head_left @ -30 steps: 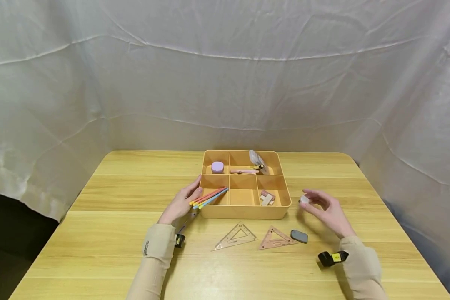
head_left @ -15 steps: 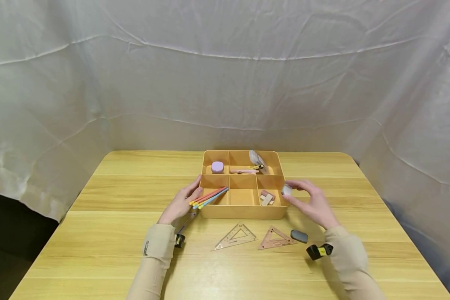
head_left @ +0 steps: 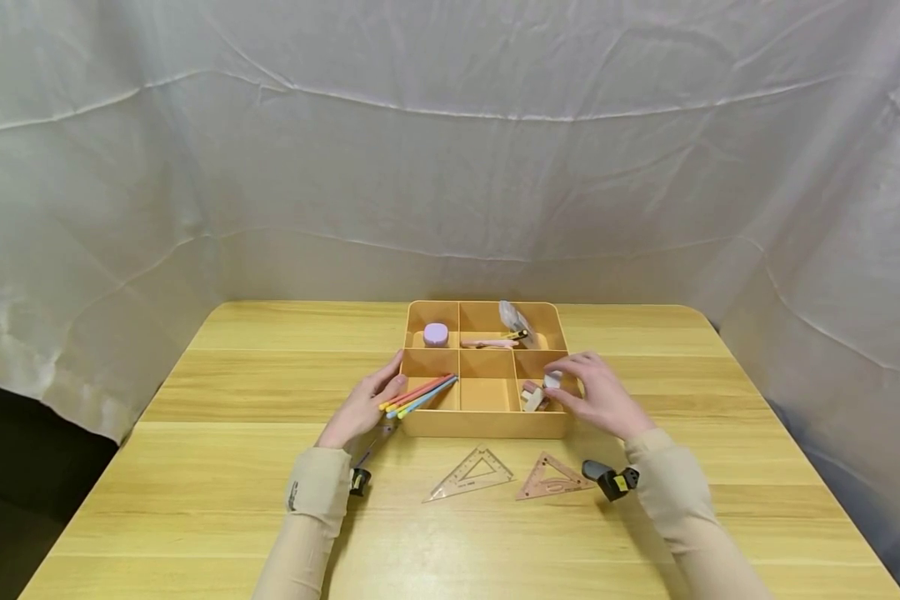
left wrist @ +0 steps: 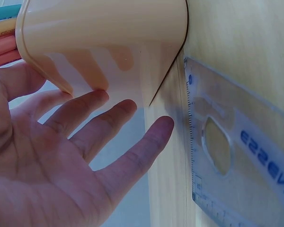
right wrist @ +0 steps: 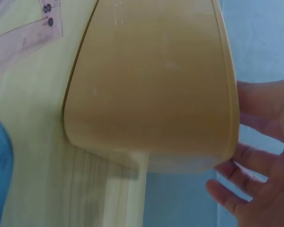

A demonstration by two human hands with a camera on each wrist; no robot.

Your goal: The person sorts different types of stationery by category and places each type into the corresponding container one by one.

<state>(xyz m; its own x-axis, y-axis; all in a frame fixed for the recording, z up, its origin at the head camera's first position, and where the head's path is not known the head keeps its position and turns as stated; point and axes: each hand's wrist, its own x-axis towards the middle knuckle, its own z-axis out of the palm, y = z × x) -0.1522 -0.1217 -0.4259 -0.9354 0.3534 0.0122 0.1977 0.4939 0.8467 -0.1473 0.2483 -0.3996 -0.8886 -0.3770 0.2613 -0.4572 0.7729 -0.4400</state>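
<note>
In the head view, the orange divided organizer box stands on the table. My left hand is at its left side, fingers fairly straight along the outer wall and thumb near the rim, as the left wrist view shows. Beside that thumb, several coloured pens lean over the front left compartment's edge. Over the front right compartment, my right hand pinches a small white object between thumb and fingertips; its kind is unclear. Pinkish and cream blocks, perhaps erasers, lie below it. The box wall hides the pinch in the right wrist view.
Before the box lie a clear set square, a pink set square and a dark grey oval item. A clear ruler lies by my left wrist. Back compartments hold a purple container and a pink item.
My right hand has moved left from the table beside the box to above the front right compartment, carrying the small white object. The left hand has stayed at the box's left side.
</note>
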